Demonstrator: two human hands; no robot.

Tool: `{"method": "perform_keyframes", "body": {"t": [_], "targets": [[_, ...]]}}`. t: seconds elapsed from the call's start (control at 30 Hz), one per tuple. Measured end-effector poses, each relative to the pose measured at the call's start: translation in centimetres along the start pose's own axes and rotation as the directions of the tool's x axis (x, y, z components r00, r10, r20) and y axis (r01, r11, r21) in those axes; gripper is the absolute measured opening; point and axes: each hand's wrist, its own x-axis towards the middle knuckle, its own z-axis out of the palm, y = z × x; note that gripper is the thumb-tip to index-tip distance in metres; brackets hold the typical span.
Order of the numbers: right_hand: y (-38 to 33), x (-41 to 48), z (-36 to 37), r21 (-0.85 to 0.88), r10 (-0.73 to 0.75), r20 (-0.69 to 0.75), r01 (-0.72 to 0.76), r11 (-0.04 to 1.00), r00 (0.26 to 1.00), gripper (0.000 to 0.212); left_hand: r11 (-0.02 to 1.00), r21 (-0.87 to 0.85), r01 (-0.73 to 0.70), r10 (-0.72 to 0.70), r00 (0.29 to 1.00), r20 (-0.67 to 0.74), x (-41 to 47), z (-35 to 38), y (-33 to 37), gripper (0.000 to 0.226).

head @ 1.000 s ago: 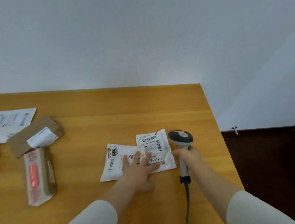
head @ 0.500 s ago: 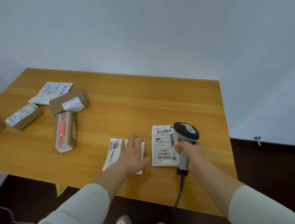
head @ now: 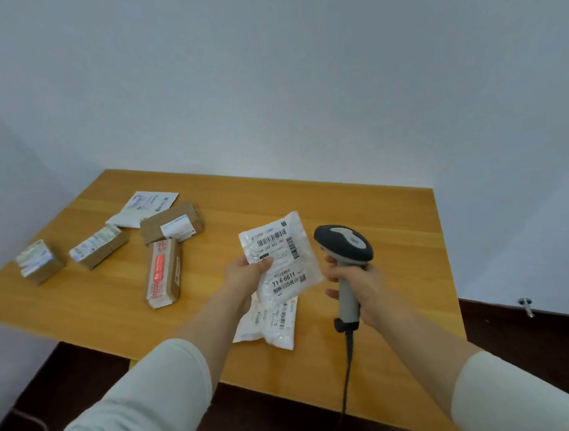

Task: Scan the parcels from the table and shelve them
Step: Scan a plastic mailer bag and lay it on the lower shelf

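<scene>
Two hands are up over the wooden table (head: 390, 226), and they're apart. The left hand (head: 243, 275) pinches a white poly mailer (head: 281, 250) by its left edge, thumb on the label, fingers behind. The right hand (head: 358, 286) is wrapped round the grip of a corded barcode scanner (head: 344, 242).

The mailer hangs in the air between the hands, label facing the camera, its long barcode at the end farthest from the left wrist. The scanner head sits just right of it; its window can't be seen from here, so this looks like the aim-and-scan step, not plainly lined up yet.

To do it well:
- Bring the scanner nose round onto that top barcode.
- Hold the bag flat and taut; the film looks crinkled and glossy and could throw glare.
- Keep the thumb off the bars.

A second white mailer (head: 268, 326) shows just under the held one, below the left hand. Lying on the table or gripped too? Cannot tell.

Well beyond the left hand wait five more parcels, a red-taped carton (head: 162, 274) nearest. Mind the cable (head: 346, 364) dropping below the right hand; it could snag.
</scene>
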Motion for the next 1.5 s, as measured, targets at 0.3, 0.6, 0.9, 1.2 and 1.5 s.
{"method": "perform_keyframes", "body": {"t": [0.3,0.6,0.9,1.2,1.5], "targets": [[-1.2,-3.0,5.7,-0.374,0.068,0.294,0.049,0.926,0.953,0.011,0.999,-0.013,-0.045,0.041,0.980,-0.192,-0.7,-6.4,1.1,0.025],[-1.0,-5.4,10.7,-0.491,0.074,0.379,0.132,0.861,0.922,0.014,0.999,0.001,-0.049,0.047,0.966,-0.254,-1.5,-11.1,1.1,0.026],[-0.4,-7.2,13.4,-0.521,0.054,0.342,0.142,0.842,0.938,0.017,0.998,-0.018,-0.058,0.052,0.966,-0.253,-2.2,-14.2,0.3,0.023],[0.7,-9.2,15.3,-0.543,0.050,0.336,0.150,0.826,0.941,0.019,0.999,-0.010,-0.053,0.049,0.968,-0.245,-3.1,-16.6,-0.1,0.025],[1.5,-11.1,17.1,-0.554,0.059,0.340,0.149,0.819,0.939,0.019,0.998,-0.022,-0.061,0.054,0.970,-0.238,-4.0,-18.9,-0.8,0.023]]}}
